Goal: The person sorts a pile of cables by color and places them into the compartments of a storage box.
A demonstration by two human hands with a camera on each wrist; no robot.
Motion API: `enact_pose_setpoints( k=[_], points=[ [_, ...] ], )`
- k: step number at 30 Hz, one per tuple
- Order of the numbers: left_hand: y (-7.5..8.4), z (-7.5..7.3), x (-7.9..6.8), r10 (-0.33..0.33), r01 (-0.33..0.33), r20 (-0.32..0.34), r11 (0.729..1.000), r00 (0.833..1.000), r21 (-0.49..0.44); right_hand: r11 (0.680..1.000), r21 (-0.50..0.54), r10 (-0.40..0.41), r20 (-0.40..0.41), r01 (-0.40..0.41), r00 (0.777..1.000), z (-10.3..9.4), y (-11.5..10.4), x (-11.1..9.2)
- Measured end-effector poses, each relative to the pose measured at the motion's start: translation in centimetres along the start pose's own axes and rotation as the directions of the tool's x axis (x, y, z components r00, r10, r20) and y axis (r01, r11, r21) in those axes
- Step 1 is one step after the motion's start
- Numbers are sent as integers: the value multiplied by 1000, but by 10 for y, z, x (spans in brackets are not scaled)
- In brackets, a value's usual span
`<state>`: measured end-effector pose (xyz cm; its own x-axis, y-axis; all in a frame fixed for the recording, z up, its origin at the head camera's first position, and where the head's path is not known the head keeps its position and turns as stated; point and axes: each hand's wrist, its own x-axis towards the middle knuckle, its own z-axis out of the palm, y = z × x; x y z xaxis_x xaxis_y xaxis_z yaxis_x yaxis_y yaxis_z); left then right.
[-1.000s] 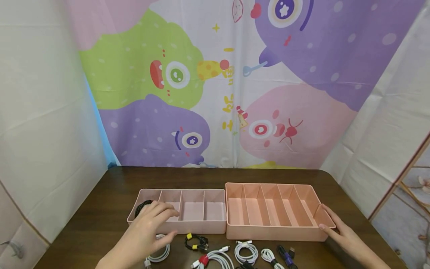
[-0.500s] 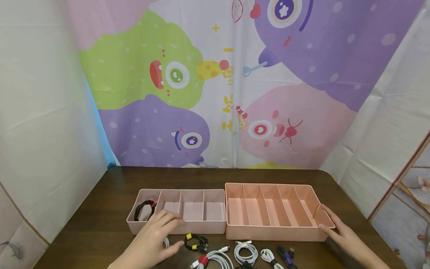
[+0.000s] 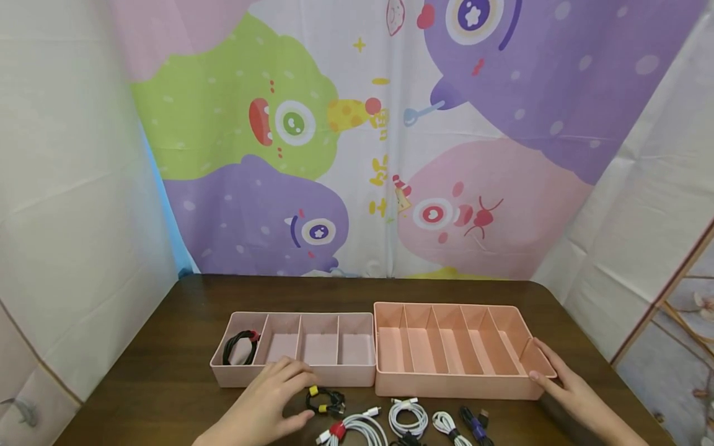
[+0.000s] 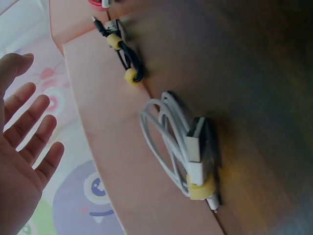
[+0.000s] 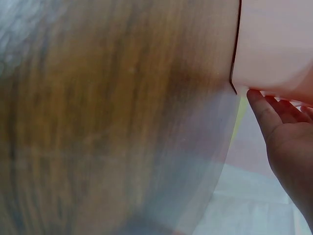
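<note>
My left hand hovers before the pale pink divided box, fingers spread and holding nothing. In the left wrist view, a coiled white USB cable with a yellow tie lies beside the box's front wall; the left hand hides it in the head view. Just right of that hand is a black cable with yellow ties. A black cable coil with a red tie sits in the box's leftmost compartment. My right hand holds the front right corner of the peach divided box between thumb and fingers.
Along the table's near side lie a white cable with a red tie, a white coil, another white cable and a dark cable with a purple tie. The boxes stand side by side on the brown table.
My left hand has drawn back from the leftmost compartment towards the right and nearer to me, uncovering the black coil there. The right hand stays at the peach box.
</note>
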<state>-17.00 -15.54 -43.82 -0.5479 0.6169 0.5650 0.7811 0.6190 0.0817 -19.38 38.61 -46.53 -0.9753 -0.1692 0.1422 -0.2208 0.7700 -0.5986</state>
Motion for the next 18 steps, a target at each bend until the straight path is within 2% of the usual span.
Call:
enact_pose_setpoints(
  k=[6,11,18],
  points=[
    [-2,5,-2,-24,25,60,999,998,-21,999,-30,-14,-1,14,1000,-1,2,-1],
    [-3,10,-3,-52,58,134,998,990,-36,999,-34,-18,-1,18,1000,-2,1,-1],
    [-6,16,-5,-59,66,192,998,980,-26,998,-59,-13,-11,13,1000,-2,-2,-1]
  ],
)
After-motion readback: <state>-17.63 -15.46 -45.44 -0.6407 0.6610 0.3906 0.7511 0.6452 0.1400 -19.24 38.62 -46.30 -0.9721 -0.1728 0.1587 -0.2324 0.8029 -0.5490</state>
